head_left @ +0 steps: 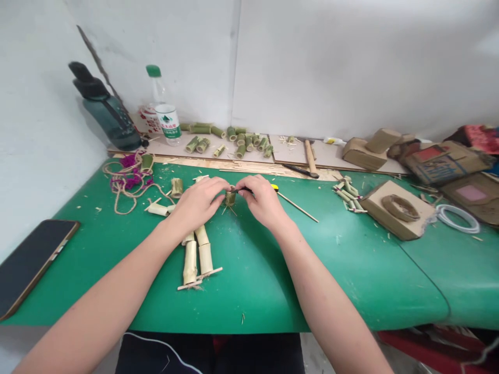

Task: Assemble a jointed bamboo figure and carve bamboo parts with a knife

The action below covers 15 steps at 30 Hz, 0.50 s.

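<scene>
Both hands meet over the green mat, above a short bamboo piece with thin fibres sticking out at its base. My left hand has its fingers closed at the top of that piece, pinching something too small to make out. The fingers of my right hand are closed on a thin dark tool, whose kind I cannot tell. Below my left hand lies a jointed bamboo figure, its two legs ending in thin cross sticks. Another bamboo tube stands left of my left hand.
Bamboo pieces, a hammer and bottles line the back. Twine with purple thread and a phone lie left. Rightward are a thin stick, a small bamboo bundle and a cardboard block.
</scene>
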{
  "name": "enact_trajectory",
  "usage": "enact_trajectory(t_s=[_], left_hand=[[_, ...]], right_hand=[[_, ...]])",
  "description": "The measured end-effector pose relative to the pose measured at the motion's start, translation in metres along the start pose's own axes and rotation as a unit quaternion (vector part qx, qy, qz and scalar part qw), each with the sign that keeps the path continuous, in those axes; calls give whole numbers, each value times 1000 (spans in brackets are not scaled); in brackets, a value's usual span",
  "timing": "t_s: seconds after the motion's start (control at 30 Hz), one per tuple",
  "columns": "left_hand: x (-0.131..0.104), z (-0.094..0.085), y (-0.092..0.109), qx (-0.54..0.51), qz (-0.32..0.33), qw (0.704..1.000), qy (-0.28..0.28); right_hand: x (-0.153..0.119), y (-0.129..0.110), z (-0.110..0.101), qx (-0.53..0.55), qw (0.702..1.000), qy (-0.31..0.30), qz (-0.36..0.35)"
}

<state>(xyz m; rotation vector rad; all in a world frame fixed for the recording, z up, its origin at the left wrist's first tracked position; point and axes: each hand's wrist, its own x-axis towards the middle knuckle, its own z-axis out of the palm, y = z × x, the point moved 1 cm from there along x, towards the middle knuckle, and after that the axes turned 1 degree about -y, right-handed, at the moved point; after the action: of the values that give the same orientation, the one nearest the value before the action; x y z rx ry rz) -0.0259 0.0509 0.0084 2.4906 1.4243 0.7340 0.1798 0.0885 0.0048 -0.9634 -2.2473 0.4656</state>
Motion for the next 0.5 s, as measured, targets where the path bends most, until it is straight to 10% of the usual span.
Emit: enact_trajectory(t_s=[0.5], left_hand=[[1,-3,4,-5,7,1000,3]], right_hand=[[2,5,-2,-5,1000,-18,4]])
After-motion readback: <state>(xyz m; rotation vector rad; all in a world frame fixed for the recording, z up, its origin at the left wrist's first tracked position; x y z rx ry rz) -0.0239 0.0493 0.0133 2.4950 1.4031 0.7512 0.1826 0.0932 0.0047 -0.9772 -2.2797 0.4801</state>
